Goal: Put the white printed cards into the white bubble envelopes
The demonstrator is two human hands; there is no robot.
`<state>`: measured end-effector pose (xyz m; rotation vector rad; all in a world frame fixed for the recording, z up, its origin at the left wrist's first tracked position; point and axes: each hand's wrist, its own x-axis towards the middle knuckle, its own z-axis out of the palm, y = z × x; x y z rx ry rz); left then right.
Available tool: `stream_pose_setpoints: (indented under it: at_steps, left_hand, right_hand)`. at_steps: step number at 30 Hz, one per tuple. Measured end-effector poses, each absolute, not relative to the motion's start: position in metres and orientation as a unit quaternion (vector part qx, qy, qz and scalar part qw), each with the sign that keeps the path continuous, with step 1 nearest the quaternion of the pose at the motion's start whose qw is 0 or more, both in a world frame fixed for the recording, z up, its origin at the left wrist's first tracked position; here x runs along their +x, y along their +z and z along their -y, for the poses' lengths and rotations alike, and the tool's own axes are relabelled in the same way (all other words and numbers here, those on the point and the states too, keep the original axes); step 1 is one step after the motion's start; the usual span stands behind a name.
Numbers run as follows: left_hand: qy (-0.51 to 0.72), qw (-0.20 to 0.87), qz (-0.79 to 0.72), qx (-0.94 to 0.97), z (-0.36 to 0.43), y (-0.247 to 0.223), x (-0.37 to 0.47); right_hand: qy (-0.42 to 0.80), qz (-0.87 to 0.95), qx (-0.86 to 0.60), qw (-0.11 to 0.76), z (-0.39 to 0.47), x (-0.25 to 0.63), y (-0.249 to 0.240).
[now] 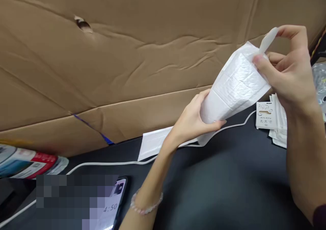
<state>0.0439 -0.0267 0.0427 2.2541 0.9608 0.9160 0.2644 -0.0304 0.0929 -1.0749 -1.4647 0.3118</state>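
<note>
I see a person busy with a white padded bag (229, 91), held up in the air at two o'clock in their view. The left hand (189, 118) wraps around its low end, thumb in front. The right hand (292, 67) seems to nip the top edge, with one finger up at the tip of a pale strip (269, 40). So both hands are clamped on the bag, well apart from each other.

I think the strip is being pulled off or folded. To do that well, I would hold the low end firm but not squash it, and pull the strip slow and even, so it does not rip or make the bag crinkle.

The bag looks puffy, but I can't see what is inside. Another flat white bag (152, 143) lies on the counter (229, 189) near six o'clock. At three o'clock a small white box (266, 115) rests against a pile of white packets (281, 121); I can't tell if the box has anything in it. Over at eight o'clock there is a clear tub (33, 162) with a red and white label, and the label hides what it holds
</note>
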Motion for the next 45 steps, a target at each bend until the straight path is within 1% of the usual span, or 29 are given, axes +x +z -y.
stream_pose_setpoints:
  at_steps: [3,7,12,14,17,20,22,27,30,33,35,39,42,44,45]
  left_hand:
    - [0.318,0.169,-0.407,0.84,0.028,0.054,0.031]
    - [0.293,0.098,-0.46,0.832,0.026,0.06,0.016]
    - [0.268,0.06,-0.48,0.833,0.021,0.058,0.004]
    - [0.259,0.051,-0.469,0.843,0.018,0.056,0.0]
    - [0.247,0.026,-0.451,0.858,0.014,0.053,-0.004]
    - [0.215,-0.022,-0.447,0.868,0.012,0.052,-0.002]
    - [0.189,-0.064,-0.449,0.871,0.013,0.052,0.001]
    - [0.148,-0.142,-0.438,0.875,0.019,0.051,0.012]
    - [0.128,-0.158,-0.433,0.878,0.02,0.049,0.018]
    - [0.116,-0.163,-0.435,0.878,0.019,0.048,0.018]
    - [0.129,-0.148,-0.433,0.88,0.017,0.049,0.015]
    - [0.175,-0.084,-0.435,0.879,0.013,0.053,0.004]
    - [0.187,-0.048,-0.445,0.875,0.007,0.052,-0.006]
    - [0.185,-0.027,-0.457,0.869,0.002,0.048,-0.015]
    - [0.183,-0.014,-0.47,0.863,-0.001,0.046,-0.022]
  right_hand:
    - [0.077,0.685,-0.425,0.586,0.03,0.264,0.091]
    - [0.089,0.746,-0.375,0.543,0.027,0.258,0.085]
    - [0.109,0.715,-0.443,0.529,0.019,0.253,0.078]
    - [0.126,0.726,-0.466,0.491,0.017,0.254,0.077]
    - [0.173,0.767,-0.464,0.408,0.014,0.258,0.079]
    - [0.249,0.799,-0.439,0.326,0.009,0.258,0.076]
    - [0.284,0.805,-0.428,0.297,0.004,0.256,0.071]
    - [0.31,0.791,-0.429,0.306,-0.011,0.248,0.053]
    - [0.325,0.794,-0.424,0.291,-0.014,0.242,0.047]
    - [0.329,0.789,-0.426,0.296,-0.013,0.238,0.046]
    - [0.321,0.785,-0.426,0.315,-0.012,0.239,0.048]
    - [0.335,0.776,-0.416,0.337,-0.008,0.248,0.054]
    - [0.341,0.752,-0.441,0.352,-0.007,0.256,0.057]
    - [0.34,0.725,-0.462,0.381,-0.008,0.262,0.059]
    - [0.345,0.703,-0.466,0.411,-0.009,0.265,0.059]
